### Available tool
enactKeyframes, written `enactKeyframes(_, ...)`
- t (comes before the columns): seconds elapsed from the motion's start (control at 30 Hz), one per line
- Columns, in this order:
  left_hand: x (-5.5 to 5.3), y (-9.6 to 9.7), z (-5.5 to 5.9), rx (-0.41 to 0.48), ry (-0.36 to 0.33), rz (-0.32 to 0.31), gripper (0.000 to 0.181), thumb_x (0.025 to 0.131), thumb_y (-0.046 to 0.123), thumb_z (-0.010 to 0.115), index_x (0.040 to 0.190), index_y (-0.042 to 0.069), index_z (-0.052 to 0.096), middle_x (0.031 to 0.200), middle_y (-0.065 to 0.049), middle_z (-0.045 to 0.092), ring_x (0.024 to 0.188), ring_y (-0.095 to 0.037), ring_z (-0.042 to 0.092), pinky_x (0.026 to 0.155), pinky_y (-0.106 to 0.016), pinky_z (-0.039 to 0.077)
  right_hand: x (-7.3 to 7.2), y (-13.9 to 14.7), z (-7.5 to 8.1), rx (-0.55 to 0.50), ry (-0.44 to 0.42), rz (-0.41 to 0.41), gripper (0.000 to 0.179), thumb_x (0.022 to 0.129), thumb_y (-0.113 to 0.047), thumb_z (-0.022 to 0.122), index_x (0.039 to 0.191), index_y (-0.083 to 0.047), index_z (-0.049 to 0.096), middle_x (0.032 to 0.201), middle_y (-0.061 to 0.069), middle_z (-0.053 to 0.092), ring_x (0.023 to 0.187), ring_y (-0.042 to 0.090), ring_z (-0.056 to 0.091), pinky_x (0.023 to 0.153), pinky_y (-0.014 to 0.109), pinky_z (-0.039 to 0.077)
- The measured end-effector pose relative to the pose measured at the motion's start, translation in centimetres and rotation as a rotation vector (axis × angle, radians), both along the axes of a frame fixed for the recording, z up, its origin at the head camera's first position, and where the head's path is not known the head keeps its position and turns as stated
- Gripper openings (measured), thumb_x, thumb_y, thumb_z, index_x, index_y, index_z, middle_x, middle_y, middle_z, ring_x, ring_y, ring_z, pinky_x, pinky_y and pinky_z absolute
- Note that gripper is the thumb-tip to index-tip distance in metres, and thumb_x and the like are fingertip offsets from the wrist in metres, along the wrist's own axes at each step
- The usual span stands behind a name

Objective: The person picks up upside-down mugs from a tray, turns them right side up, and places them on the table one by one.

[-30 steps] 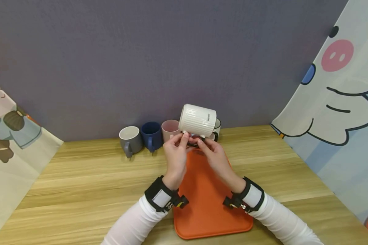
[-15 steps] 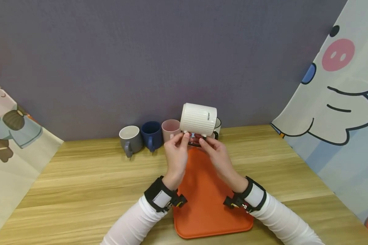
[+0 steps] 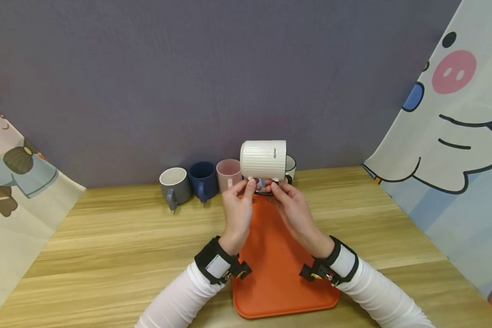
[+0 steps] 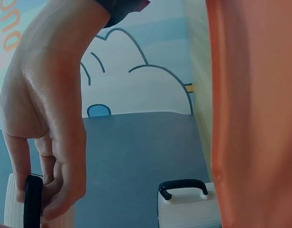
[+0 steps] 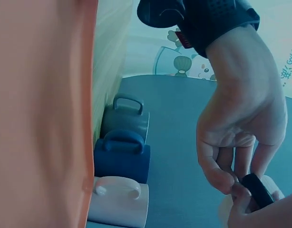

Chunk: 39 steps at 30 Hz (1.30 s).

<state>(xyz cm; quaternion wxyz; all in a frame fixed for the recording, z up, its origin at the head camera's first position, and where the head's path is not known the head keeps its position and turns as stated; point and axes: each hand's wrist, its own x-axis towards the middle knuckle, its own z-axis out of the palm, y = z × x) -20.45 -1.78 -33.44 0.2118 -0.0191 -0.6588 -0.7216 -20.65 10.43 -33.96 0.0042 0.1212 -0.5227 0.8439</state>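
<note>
A white ribbed mug [image 3: 263,159] with small dark lettering lies on its side in the air, above the far end of the orange tray. Its black handle [image 4: 33,202] points down toward the hands. My left hand [image 3: 237,212] pinches the mug's handle at its left end, thumb on top. From the other side, my right hand [image 3: 295,214] pinches the handle near the lettered end. In the right wrist view, fingertips of both hands meet around the black handle [image 5: 257,191]. The mug's inside is hidden in the head view.
Along the back wall stand a grey mug [image 3: 176,184], a dark blue mug [image 3: 202,177], a pink mug [image 3: 228,173] and, partly hidden, a white mug [image 4: 191,211] with black handle. Below the hands lies the orange tray [image 3: 284,282] on the wooden table [image 3: 119,255].
The held mug has turned from tilted, right end lower, to nearly level. My hands have shifted only slightly with it; the other mugs and the tray stay put.
</note>
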Motion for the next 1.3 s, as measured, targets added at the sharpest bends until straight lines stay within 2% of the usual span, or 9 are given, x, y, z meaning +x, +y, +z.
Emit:
enactKeyframes(0.17,0.0,0.2,-0.1,0.026,-0.022,-0.021,0.027,0.094,0.019,0.06,0.098,-0.005,0.071,0.085,-0.011,0.067,0.074,-0.013,0.058,0.065,-0.033,0.055,0.1,0.0,0.1,-0.072,-0.024,0.037,0.018,0.099,-0.016,0.049,0.088,-0.009,0.062,0.098,0.0,0.059,0.091,0.009,0.062,0.091,0.026,0.05)
enactKeyframes(0.47,-0.1,0.5,-0.3,0.113,-0.108,-0.062,0.027,0.094,0.019,0.06,0.098,-0.006,0.07,0.083,-0.007,0.065,0.072,-0.012,0.058,0.063,-0.031,0.054,0.1,0.1,0.2,-0.161,-0.073,0.103,0.027,0.102,-0.021,0.041,0.083,-0.011,0.058,0.081,-0.003,0.058,0.088,0.01,0.063,0.092,0.024,0.048)
enactKeyframes(0.63,-0.3,0.7,-0.6,0.092,-0.107,-0.079,0.028,0.093,0.022,0.06,0.097,-0.004,0.07,0.085,-0.008,0.067,0.074,-0.012,0.059,0.064,-0.035,0.055,-0.2,0.4,0.3,-0.216,-0.099,0.124,0.027,0.102,-0.023,0.04,0.085,-0.01,0.056,0.081,-0.001,0.059,0.085,0.012,0.062,0.092,0.026,0.049)
enactKeyframes(0.73,-0.4,0.7,-0.6,0.063,-0.114,-0.099,0.027,0.094,0.022,0.06,0.097,-0.003,0.071,0.087,-0.009,0.069,0.073,-0.011,0.06,0.062,-0.031,0.053,-0.5,0.7,0.4,-0.27,-0.128,0.146,0.03,0.102,-0.022,0.039,0.081,-0.009,0.056,0.08,0.0,0.058,0.083,0.013,0.06,0.092,0.027,0.048)
enactKeyframes(0.93,-0.6,0.1,-0.4,0.032,-0.186,-0.198,0.031,0.098,0.021,0.052,0.103,-0.006,0.067,0.086,-0.014,0.064,0.069,-0.012,0.058,0.06,-0.026,0.052,-1.2,1.4,0.4,-0.323,-0.174,0.148,0.029,0.103,-0.022,0.036,0.083,-0.009,0.052,0.077,0.0,0.054,0.079,0.011,0.056,0.09,0.027,0.047)
enactKeyframes(1.07,-0.5,-0.5,-0.4,-0.042,-0.184,-0.22,0.03,0.098,0.019,0.05,0.106,-0.007,0.064,0.091,-0.019,0.064,0.073,-0.013,0.057,0.064,-0.027,0.051,-1.8,1.8,0.3,-0.272,-0.136,0.087,0.028,0.103,-0.024,0.036,0.084,-0.011,0.051,0.076,-0.002,0.054,0.079,0.012,0.057,0.084,0.025,0.045)
enactKeyframes(1.17,-0.3,-1.1,-0.6,-0.167,-0.128,-0.163,0.026,0.097,0.016,0.052,0.108,-0.004,0.064,0.1,-0.019,0.063,0.084,-0.017,0.056,0.073,-0.028,0.048,-2.3,2.1,0.2,-0.259,-0.103,0.029,0.028,0.102,-0.024,0.037,0.083,-0.011,0.053,0.074,-0.003,0.053,0.079,0.013,0.055,0.081,0.024,0.043)
enactKeyframes(1.3,-0.1,-1.8,-0.7,-0.3,-0.057,-0.075,0.023,0.096,0.014,0.053,0.112,0.001,0.064,0.108,-0.017,0.063,0.099,-0.026,0.058,0.087,-0.037,0.046,-3.0,2.6,0.2,-0.292,-0.069,-0.039,0.029,0.102,-0.021,0.039,0.08,-0.011,0.056,0.072,-0.003,0.054,0.076,0.013,0.055,0.08,0.023,0.044)
